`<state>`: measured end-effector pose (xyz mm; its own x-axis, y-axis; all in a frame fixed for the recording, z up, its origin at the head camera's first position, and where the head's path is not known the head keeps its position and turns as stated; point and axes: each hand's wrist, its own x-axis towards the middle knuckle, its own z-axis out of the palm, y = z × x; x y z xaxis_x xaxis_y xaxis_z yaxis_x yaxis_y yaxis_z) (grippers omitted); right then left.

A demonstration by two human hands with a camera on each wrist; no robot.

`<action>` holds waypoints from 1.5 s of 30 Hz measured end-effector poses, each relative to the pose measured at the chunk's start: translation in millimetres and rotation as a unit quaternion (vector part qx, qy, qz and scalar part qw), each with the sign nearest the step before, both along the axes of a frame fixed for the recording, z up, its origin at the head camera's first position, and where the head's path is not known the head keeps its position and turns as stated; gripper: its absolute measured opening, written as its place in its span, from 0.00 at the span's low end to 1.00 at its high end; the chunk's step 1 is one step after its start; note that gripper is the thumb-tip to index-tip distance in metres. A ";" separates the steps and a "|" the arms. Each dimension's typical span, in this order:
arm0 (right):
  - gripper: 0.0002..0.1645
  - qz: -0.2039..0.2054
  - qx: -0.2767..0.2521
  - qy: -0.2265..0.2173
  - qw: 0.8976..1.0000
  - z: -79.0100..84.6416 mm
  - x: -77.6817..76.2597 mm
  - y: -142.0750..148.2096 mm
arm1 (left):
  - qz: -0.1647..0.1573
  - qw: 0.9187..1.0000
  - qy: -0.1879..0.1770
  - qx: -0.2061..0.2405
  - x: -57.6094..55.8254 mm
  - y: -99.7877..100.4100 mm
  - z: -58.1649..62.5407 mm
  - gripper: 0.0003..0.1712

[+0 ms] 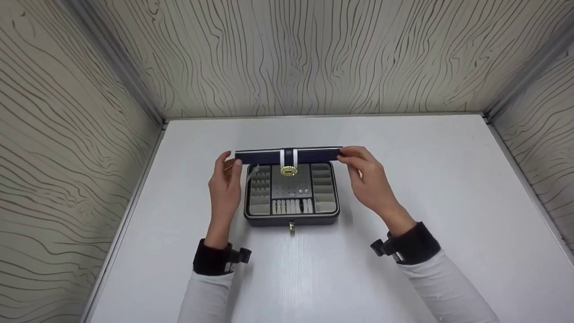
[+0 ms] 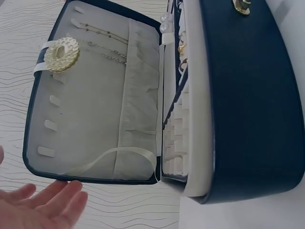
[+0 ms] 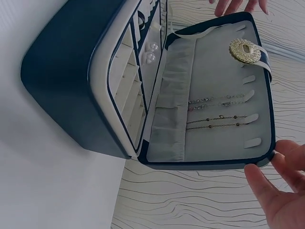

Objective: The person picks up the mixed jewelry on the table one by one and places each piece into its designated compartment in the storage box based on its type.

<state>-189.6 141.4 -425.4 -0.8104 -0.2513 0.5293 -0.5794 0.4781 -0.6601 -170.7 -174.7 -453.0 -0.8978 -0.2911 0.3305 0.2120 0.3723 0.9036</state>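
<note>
A navy jewellery box [image 1: 269, 221] stands on the table with its lid [image 1: 260, 157] raised about upright. My left hand [image 1: 225, 181] is at the lid's left corner; in the left wrist view its fairly straight fingers [image 2: 64, 200] touch the edge, thumb apart. My right hand [image 1: 370, 177] pinches the lid's right corner between thumb and fingers [image 3: 259, 183]. A gold oval clasp [image 3: 244, 51] hangs on a strap at the lid's edge. Necklaces [image 3: 219, 122] hang inside the lid above a gathered fabric pocket [image 3: 174, 100].
Inside the box are pale compartments [image 1: 323, 188], ring rolls [image 1: 291, 206] with a few rings, and pearl earrings [image 3: 151, 51]. A ribbon [image 2: 114, 151] joins lid and box. A gold lock piece [image 1: 292, 226] is on the front. Wood-patterned panels [image 1: 287, 58] surround the white table [image 1: 448, 179].
</note>
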 end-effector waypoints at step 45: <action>0.12 0.215 -0.077 -0.345 0.910 -41.7 36.3 -63.2 | 0.011 0.996 -0.081 -0.034 18.4 -5.0 -13.5 0.17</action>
<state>-153.2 78.2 -467.1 -0.8071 -0.5903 -0.0135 -0.1125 0.1762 -0.9779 -152.3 -179.8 -466.5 -0.9348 -0.2929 0.2006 0.0558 0.4369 0.8978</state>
